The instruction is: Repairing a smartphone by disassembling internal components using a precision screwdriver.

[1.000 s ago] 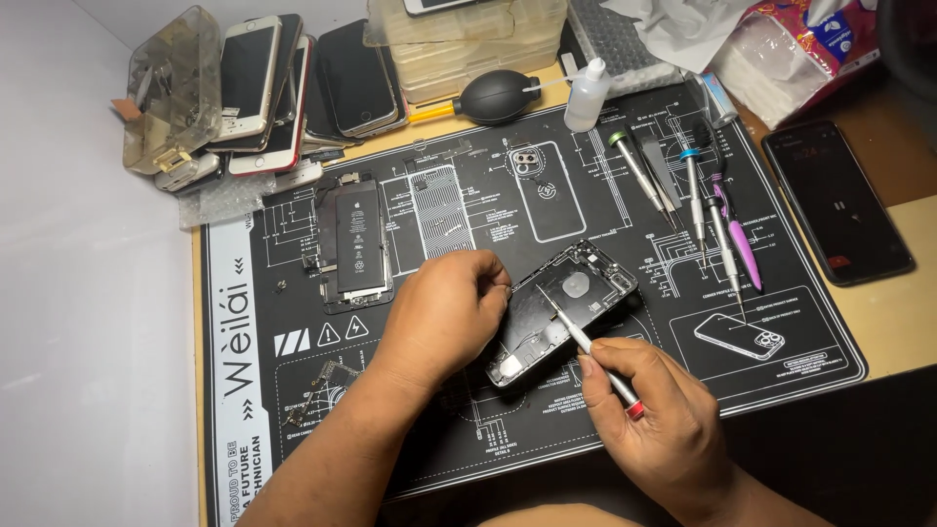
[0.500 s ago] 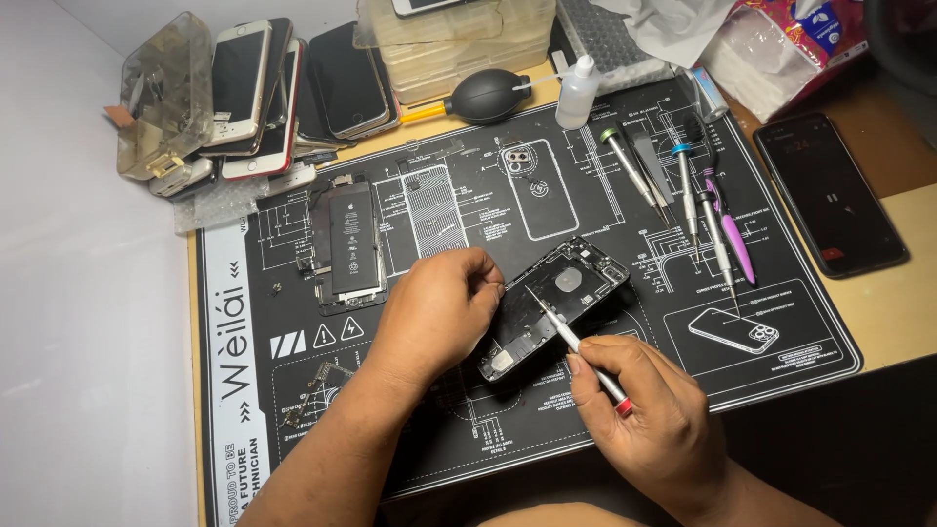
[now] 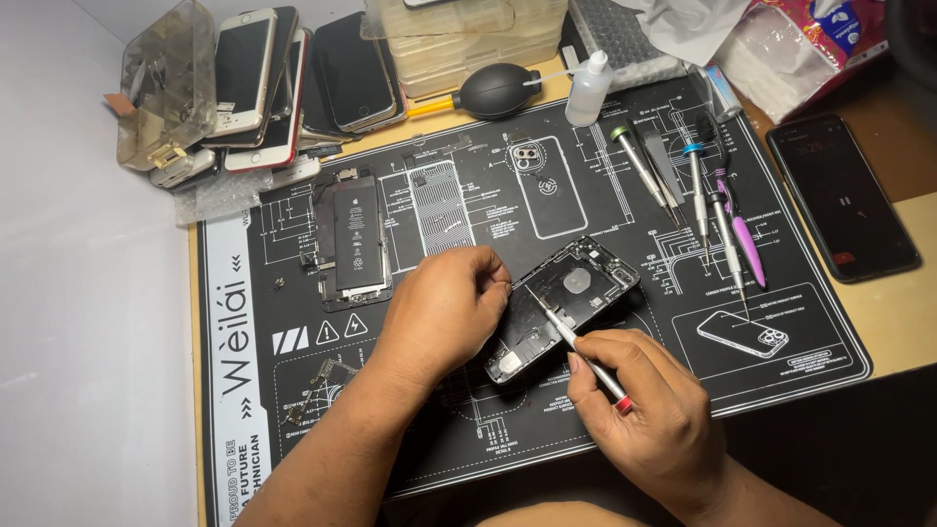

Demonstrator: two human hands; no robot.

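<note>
Head view shows my left hand [image 3: 444, 312] clamped on the opened phone shell [image 3: 571, 298], which lies near the mat's [image 3: 244, 429] middle, long axis running toward the far right corner. My right hand [image 3: 644, 415], just nearer, pinches 1 screwdriver [image 3: 576, 346], tip angled into the shell.

Matt black rubbery mat [image 3: 625, 176] with fine white printed lines, over a smooth pale wooden counter [image 3: 898, 322]. Opened phone shell [image 3: 571, 293] at centre: dull dark metal inside, small shiny bits. Slim brushed-metal screwdriver [image 3: 576, 344] with a red end, in the right hand [image 3: 649, 420]. Glossy black foil on the battery [image 3: 356, 244], left of centre. Far right: steel-shafted drivers [image 3: 698, 190], one with purple plastic. Matt black rubber blower [image 3: 496, 91], translucent white plastic bottle [image 3: 590, 90], far side. Glossy glass phone [image 3: 844, 200] at right; crinkled clear plastic wrap [image 3: 781, 59] far right.
</note>
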